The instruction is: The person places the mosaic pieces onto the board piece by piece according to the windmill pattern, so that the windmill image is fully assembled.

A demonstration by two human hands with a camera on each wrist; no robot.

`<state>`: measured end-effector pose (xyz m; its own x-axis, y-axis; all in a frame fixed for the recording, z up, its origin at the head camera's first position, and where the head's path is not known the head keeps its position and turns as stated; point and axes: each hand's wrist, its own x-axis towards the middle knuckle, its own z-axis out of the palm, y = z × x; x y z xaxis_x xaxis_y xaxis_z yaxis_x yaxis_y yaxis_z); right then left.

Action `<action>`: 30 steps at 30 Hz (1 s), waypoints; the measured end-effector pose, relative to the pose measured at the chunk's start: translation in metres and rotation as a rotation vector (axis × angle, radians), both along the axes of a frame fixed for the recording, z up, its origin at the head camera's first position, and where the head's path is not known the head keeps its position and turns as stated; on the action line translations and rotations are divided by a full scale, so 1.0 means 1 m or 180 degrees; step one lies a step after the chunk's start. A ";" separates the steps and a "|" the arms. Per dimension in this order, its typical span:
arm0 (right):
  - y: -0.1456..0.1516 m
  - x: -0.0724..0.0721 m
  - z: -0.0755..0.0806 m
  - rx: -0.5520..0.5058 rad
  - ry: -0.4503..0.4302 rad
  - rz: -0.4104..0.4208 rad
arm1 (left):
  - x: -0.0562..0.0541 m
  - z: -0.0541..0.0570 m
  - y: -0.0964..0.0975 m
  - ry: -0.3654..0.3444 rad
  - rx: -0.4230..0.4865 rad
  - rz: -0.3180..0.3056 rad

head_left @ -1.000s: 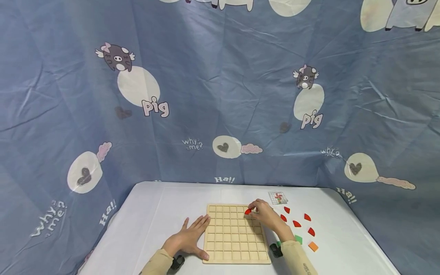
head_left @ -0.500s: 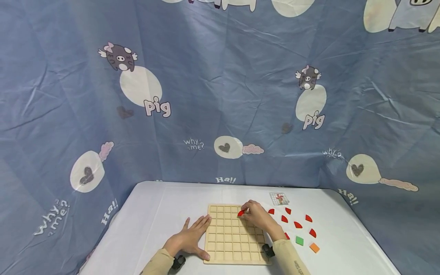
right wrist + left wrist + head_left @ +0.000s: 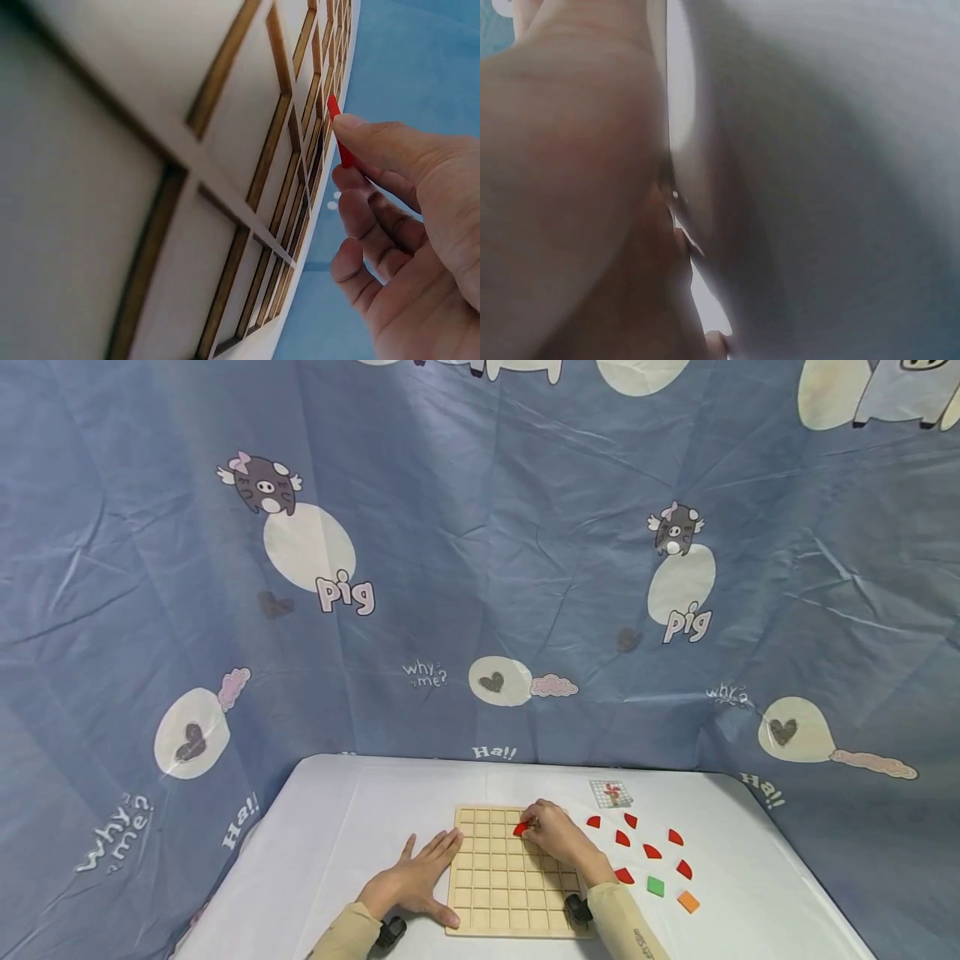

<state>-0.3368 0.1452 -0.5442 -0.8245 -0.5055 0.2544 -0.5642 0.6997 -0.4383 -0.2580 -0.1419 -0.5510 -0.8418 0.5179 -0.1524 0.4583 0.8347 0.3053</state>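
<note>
The left hand (image 3: pixel 415 883) lies flat at the board's left edge, fingers straight and spread, the thumb stretched apart toward the near left corner; it presses down and has nothing in its grip. The right hand (image 3: pixel 557 834) reaches in over the right edge of the wooden board (image 3: pixel 498 898), its forearm slanting from the near right, and pinches a red piece (image 3: pixel 519 830) between thumb and index finger — the other fingers are loosely bent, as the right wrist view shows. That piece is over the far part of the board, a little right of the middle of its far edge; whether it touches the grid I cannot tell. One black wrist device sits on each wrist, the left device (image 3: pixel 391 932) and the right device (image 3: pixel 577 910). On the white table (image 3: pixel 375 810), between the board's right edge and the table's right edge, are seven red fan-shaped pieces (image 3: pixel 652 852), one green square (image 3: pixel 656 886) and one orange square (image 3: pixel 688 902) — nine in all. One picture card (image 3: pixel 612 794) lies near the table's far edge, beyond the red ones, toward the far right corner.
</note>
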 end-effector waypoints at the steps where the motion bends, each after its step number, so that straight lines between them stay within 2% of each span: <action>1: 0.000 0.000 0.000 0.0014 0.0019 -0.0001 | 0.000 0.000 0.000 0.0003 0.0005 -0.0001; 15: -0.007 0.002 0.002 0.0076 -0.0030 0.0001 | 0.004 0.004 0.001 0.0012 0.0036 -0.0013; 26: -0.011 0.000 0.002 0.0154 -0.0095 0.0031 | 0.001 0.003 -0.002 -0.0036 0.0055 -0.0068; 30: -0.012 -0.001 0.003 0.0192 -0.0026 0.0072 | 0.000 0.003 -0.001 -0.0054 0.0026 -0.0047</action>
<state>-0.3380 0.1336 -0.5408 -0.8145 -0.5383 0.2161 -0.5768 0.7120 -0.4005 -0.2578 -0.1426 -0.5483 -0.8314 0.5314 -0.1622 0.4652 0.8254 0.3199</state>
